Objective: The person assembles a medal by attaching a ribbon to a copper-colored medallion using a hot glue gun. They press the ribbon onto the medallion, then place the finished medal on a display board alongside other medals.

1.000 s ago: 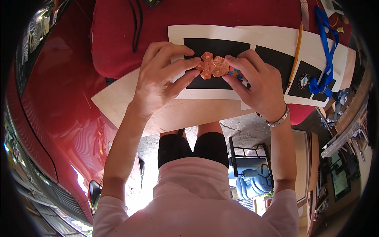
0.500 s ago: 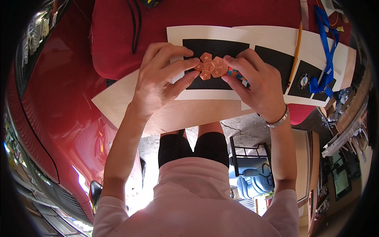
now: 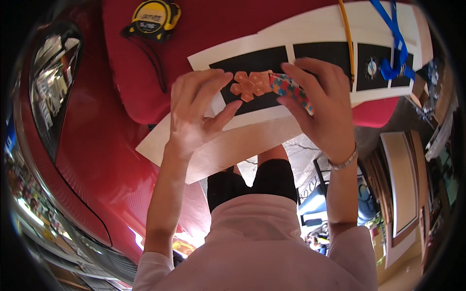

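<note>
A copper-coloured medal [image 3: 250,86] made of joined pentagon shapes lies on a black panel of a white-framed board [image 3: 199,59]. Its ribbon [image 3: 290,88], with a colourful puzzle-piece pattern, runs off to the right. My left hand [image 3: 193,105] is open at the medal's left side, thumb and fingers apart with a gap to it. Over the ribbon, my right hand [image 3: 326,106] has its thumb and fingers spread on either side, open. Part of the ribbon is hidden behind that hand.
On the right of the board are an orange-yellow pencil [image 3: 347,34], a silver round medal [image 3: 372,68] and a blue ribbon [image 3: 399,41]. A yellow-black tape measure [image 3: 154,20] rests on the red cloth surface [image 3: 213,24]. A red car [image 3: 104,145] stands close on the left.
Both hands have let go of the medal and its ribbon, their fingers spreading apart. The view has shifted, bringing the whole tape measure into sight.
</note>
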A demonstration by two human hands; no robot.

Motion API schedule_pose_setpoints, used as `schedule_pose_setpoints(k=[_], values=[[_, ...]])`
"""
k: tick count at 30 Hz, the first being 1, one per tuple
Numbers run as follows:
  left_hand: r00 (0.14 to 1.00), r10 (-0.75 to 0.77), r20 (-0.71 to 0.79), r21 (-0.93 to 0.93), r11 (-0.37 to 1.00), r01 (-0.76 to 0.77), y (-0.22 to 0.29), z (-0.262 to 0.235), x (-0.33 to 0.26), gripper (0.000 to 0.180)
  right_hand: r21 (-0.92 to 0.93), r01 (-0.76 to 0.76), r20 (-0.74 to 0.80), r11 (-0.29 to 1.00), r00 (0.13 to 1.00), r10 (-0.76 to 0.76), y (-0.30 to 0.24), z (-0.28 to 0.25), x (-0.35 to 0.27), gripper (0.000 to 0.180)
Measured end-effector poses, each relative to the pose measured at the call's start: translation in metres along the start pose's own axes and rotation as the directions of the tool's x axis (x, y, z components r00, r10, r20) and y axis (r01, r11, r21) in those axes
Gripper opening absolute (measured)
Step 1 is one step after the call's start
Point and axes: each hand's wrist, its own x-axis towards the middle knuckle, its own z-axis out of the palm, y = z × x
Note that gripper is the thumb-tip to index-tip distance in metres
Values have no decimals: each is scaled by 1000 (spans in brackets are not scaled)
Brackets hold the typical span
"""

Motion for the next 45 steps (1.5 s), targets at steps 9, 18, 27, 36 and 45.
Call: schedule_pose_setpoints(k=[9,18,27,36,45], values=[[989,99,112,-1,995,-99,-16,2,8,53,-96,28,-91,995,995,-37,6,28,-3,50],[989,149,13,-52,988,-148,-26,9,7,41,-35,43,-19,998,999,-43,0,20,1,40],[992,110,66,-44,993,-107,-25,6,4,34,-108,78,-43,991,996,-83,3,24,2,40],[989,147,6,-86,986,-146,-28,12,5,29,-124,20,-104,992,994,-33,5,35,-3,35],[990,125,65,-21,992,-124,-24,6,6,34,-110,15,-101,994,995,-26,2,33,-2,35]])
